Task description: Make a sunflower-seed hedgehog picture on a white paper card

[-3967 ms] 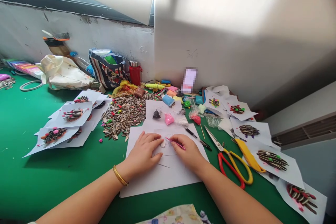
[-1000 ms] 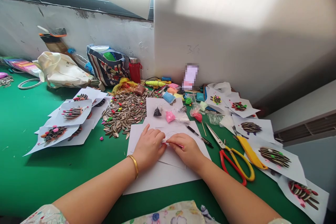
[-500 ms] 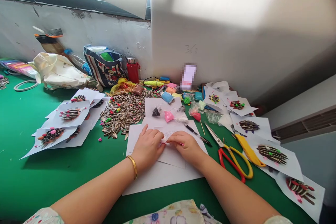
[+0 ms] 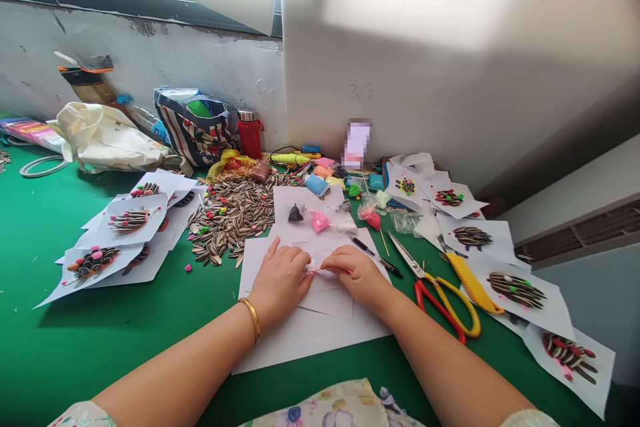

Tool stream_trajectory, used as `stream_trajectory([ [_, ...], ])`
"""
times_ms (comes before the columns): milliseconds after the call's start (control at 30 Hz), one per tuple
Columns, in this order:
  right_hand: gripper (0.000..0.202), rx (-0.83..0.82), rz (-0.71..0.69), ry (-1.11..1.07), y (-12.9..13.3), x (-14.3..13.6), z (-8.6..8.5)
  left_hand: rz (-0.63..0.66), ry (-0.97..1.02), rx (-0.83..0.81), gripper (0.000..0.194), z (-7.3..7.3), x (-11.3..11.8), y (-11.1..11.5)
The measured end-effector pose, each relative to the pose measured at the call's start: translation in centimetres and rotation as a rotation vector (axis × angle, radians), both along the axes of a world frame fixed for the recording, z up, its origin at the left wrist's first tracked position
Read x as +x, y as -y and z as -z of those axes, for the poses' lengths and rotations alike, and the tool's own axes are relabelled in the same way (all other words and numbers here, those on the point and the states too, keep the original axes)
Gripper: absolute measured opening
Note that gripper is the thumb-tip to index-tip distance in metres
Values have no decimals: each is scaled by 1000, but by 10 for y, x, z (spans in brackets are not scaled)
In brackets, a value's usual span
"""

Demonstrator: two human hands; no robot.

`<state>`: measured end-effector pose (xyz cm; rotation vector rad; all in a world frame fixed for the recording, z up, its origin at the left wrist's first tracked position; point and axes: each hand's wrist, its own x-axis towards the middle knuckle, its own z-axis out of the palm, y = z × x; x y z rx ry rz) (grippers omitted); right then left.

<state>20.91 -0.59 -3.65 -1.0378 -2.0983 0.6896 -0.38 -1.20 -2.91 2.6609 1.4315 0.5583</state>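
On a small stack of white paper [image 4: 327,307], my two hands meet at the fingertips. My right hand [image 4: 357,273] is closed in a pinch on a thin pink strand [image 4: 320,271], which looks like modelling clay. My left hand [image 4: 283,278] lies with curled fingers, and its thumb and forefinger close at the strand's other end. Behind the fingertips shows a dotted round drawing [image 4: 324,257] on the top sheet, partly hidden by the hands. A lump of pink clay [image 4: 320,221] and a black lump [image 4: 295,213] lie just beyond.
A heap of sunflower seeds [image 4: 230,217] lies left of the paper. Scissors [image 4: 425,277], a black pen [image 4: 375,255] and a yellow cutter-like tool [image 4: 473,282] lie right. Seed-decorated sheets lie at the left [image 4: 133,221] and right [image 4: 520,290]. A red bottle [image 4: 249,135] stands behind.
My right fingers have lifted slightly and drawn a little apart from my left, so more of the pink strand and drawing shows. The view has shifted slightly.
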Motion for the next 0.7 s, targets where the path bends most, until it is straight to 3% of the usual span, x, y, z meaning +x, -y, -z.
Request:
stream_trajectory([
  [500,20,-21,35,-11,2,6,-5,10,20,-6,3,0,-1,0],
  [700,19,-46,26,-2,4,3,-4,13,44,-17,11,-2,-1,1],
])
